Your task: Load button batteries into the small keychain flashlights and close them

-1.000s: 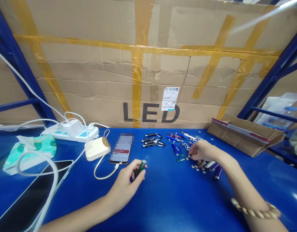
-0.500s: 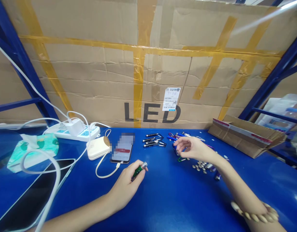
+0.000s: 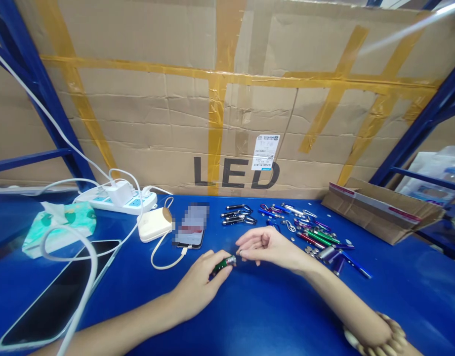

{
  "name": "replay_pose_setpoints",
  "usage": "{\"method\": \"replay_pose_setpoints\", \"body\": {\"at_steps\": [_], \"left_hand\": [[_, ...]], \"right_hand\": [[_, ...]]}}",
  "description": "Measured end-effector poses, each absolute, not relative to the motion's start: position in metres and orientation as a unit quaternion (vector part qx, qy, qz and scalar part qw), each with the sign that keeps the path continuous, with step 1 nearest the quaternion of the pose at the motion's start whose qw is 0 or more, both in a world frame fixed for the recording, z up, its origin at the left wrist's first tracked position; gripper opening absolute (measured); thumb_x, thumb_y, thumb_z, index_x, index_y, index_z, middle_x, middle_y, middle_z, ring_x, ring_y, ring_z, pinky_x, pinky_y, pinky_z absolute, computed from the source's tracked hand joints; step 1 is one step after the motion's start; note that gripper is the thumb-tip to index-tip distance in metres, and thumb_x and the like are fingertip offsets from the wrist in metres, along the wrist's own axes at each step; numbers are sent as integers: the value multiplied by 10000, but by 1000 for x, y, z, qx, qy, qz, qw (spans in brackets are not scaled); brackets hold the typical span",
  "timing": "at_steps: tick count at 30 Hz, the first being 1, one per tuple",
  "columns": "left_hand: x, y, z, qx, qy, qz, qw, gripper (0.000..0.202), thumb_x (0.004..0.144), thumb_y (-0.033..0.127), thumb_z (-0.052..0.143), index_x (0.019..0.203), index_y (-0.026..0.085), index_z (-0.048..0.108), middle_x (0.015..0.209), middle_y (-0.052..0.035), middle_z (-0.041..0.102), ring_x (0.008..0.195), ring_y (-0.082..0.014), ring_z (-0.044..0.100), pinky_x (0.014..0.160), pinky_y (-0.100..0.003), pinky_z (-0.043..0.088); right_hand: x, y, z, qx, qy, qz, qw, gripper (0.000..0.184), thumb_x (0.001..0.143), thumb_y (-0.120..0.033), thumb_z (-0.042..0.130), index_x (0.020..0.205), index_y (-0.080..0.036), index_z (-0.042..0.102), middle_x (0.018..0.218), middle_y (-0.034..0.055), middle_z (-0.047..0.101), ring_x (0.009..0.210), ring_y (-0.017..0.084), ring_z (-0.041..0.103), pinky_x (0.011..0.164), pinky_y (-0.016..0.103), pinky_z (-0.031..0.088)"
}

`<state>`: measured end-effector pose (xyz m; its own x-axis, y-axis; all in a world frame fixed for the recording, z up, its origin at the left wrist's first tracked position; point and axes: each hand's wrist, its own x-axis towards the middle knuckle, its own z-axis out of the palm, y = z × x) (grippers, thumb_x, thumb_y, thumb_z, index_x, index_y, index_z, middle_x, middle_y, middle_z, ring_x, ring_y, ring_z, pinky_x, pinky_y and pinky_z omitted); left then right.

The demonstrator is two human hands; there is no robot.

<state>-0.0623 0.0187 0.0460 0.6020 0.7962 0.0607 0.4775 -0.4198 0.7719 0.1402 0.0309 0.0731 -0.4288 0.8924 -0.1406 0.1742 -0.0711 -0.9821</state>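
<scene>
My left hand grips a small green keychain flashlight low over the blue table, its silver end pointing right. My right hand is beside that end, thumb and forefinger pinched on something too small to make out, touching or nearly touching the flashlight's tip. Behind the right hand lies a scatter of coloured keychain flashlights, clips and small button cells. A group of black flashlights lies further back.
A phone on a cable, a cream power bank, a white power strip, a tissue pack and a dark tablet are at the left. An open cardboard box sits at the right. A taped carton marked LED stands behind.
My right hand left the pile of small parts and came left and nearer, up to the end of the green flashlight. My left hand tilted the flashlight toward it.
</scene>
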Motion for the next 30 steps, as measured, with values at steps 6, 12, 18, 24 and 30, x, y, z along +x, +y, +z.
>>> {"method": "replay_pose_setpoints", "body": {"at_steps": [6,12,18,24,30], "left_hand": [[-63,19,47,813,389,208,380,221,903,303,378,921,217,580,752,-6,538,764,-193,518,689,-276,393],[-62,19,48,806,383,218,395,190,904,277,360,810,204,508,721,12,512,726,-174,489,660,-261,368],[-63,20,44,794,382,233,412,214,906,259,347,725,200,445,683,30,475,671,-148,472,629,-238,359],[-65,21,43,778,374,254,436,201,903,258,343,736,198,437,672,37,450,630,-134,457,601,-225,357],[-64,21,43,776,375,255,438,179,904,254,347,795,195,477,664,39,438,627,-134,445,594,-224,339]], "right_hand": [[138,32,68,-467,-591,573,322,360,617,-339,748,912,-152,662,756,44,695,637,113,634,454,154,444],[129,30,60,-457,-632,497,380,332,600,-327,758,863,-148,662,715,35,695,576,114,631,448,170,466],[123,24,61,-435,-694,410,402,229,678,-337,701,830,-166,691,751,47,701,596,133,647,457,190,498],[124,20,65,-393,-779,288,395,162,794,-316,602,837,-200,707,771,38,699,627,119,633,512,196,501],[126,19,66,-307,-834,220,402,169,842,-203,554,928,-226,698,813,35,706,749,139,637,681,261,527]]}}
